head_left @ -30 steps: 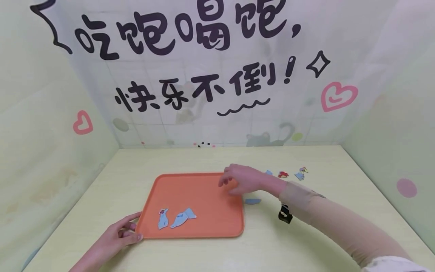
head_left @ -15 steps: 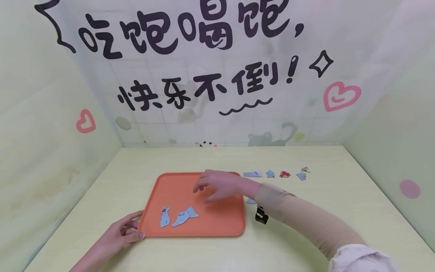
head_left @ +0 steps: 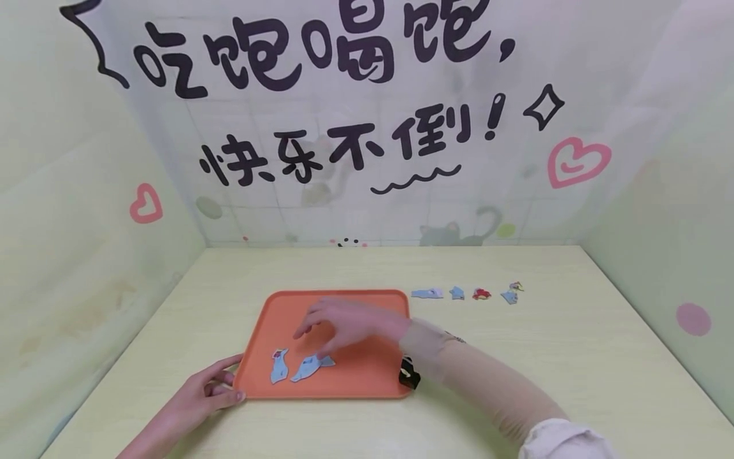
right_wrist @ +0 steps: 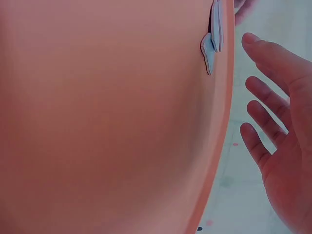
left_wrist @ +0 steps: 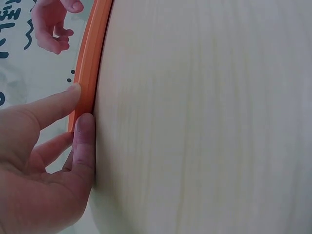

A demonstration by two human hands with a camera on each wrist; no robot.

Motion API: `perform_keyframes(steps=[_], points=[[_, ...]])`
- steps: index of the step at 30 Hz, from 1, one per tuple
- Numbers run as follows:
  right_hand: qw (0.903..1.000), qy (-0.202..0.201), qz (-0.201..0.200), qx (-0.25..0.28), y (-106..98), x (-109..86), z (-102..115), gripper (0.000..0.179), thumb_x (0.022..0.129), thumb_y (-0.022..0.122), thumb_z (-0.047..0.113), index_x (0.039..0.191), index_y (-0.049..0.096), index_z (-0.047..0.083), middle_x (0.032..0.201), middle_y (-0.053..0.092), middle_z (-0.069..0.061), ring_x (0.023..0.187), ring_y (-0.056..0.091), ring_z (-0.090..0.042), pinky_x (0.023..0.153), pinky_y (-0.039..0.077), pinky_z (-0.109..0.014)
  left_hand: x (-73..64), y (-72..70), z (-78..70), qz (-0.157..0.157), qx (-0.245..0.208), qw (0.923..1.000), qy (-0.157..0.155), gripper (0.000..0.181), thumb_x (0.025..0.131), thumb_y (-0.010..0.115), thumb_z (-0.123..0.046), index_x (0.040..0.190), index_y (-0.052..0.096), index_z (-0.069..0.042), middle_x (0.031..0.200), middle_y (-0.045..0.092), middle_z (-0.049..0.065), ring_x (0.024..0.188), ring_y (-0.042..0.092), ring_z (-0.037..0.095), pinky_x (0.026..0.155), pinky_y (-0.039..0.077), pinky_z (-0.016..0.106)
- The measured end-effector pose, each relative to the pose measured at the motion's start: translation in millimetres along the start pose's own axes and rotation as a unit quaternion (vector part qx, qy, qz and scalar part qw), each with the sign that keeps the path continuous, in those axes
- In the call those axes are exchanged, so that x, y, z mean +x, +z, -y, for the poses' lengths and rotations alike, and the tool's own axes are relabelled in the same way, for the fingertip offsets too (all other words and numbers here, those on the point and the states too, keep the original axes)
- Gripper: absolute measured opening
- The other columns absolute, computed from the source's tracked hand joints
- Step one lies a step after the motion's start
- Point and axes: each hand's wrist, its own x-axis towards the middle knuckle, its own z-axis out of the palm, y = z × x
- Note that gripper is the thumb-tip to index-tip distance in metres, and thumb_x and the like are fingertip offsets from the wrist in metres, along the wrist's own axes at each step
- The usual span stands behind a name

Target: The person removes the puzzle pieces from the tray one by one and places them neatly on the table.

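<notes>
An orange tray (head_left: 367, 381) lies on the table with flat light-blue cut-out pieces near its front left. One upright piece (head_left: 278, 368) has a red patch at its top; beside it, a slanted piece (head_left: 306, 368) meets a smaller piece (head_left: 328, 361). My left hand (head_left: 195, 398) holds the tray's front left corner, with thumb and index finger against the rim in the left wrist view. Over the tray, my right hand (head_left: 338, 324) hovers with loosely bent fingers, its thumb overlapping the slanted piece in the head view. Nothing sits between its spread fingers (right_wrist: 265, 92) in the right wrist view.
Behind the tray's right corner, a row of flat pieces lies on the table: a long blue one (head_left: 427, 294), a small blue one (head_left: 457, 293), a red one (head_left: 482, 294) and a blue-and-yellow group (head_left: 510, 294). Printed cloth walls (head_left: 654, 268) enclose the back and sides.
My right hand has moved left and towards the front, from the tray's right side to above the blue pieces. A blue piece right of the tray is now hidden by the arm. The left hand stays put.
</notes>
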Motion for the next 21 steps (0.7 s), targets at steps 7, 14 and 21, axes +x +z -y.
perform_keyframes(steps=[7, 14, 21], points=[[0.9994, -0.005, 0.027, 0.022, 9, 10.9, -4, 0.047, 0.088, 0.075, 0.037, 0.132, 0.063, 0.027, 0.127, 0.062, 0.013, 0.119, 0.051, -0.004, 0.103, 0.038, -0.016, 1.0, 0.5, -0.6, 0.004, -0.004, 1.0, -0.001, 0.079, 0.086, 0.076, -0.017, 0.151, 0.034, 0.001, 0.11, 0.056, 0.014, 0.08, 0.058, 0.006, 0.067, 0.047, 0.021], [0.9972, -0.003, 0.072, 0.021, 15, 18.4, 0, 0.046, 0.088, 0.075, 0.035, 0.132, 0.063, 0.03, 0.128, 0.059, 0.015, 0.12, 0.046, -0.002, 0.102, 0.036, -0.015, 1.3, 0.4, -0.6, 0.004, -0.003, 1.0, 0.001, 0.079, 0.087, 0.076, -0.018, 0.151, 0.034, 0.001, 0.11, 0.056, 0.013, 0.079, 0.058, 0.005, 0.066, 0.046, 0.021], [0.996, 0.006, 0.088, 0.011, 19, 21.6, 2, 0.036, 0.087, 0.076, 0.033, 0.123, 0.068, 0.033, 0.119, 0.059, 0.017, 0.111, 0.045, 0.0, 0.094, 0.035, -0.014, 0.7, 0.4, -1.0, 0.0, 0.0, 1.0, -0.004, 0.078, 0.086, 0.076, -0.018, 0.151, 0.035, -0.001, 0.109, 0.057, 0.012, 0.078, 0.056, 0.005, 0.062, 0.044, 0.021]])
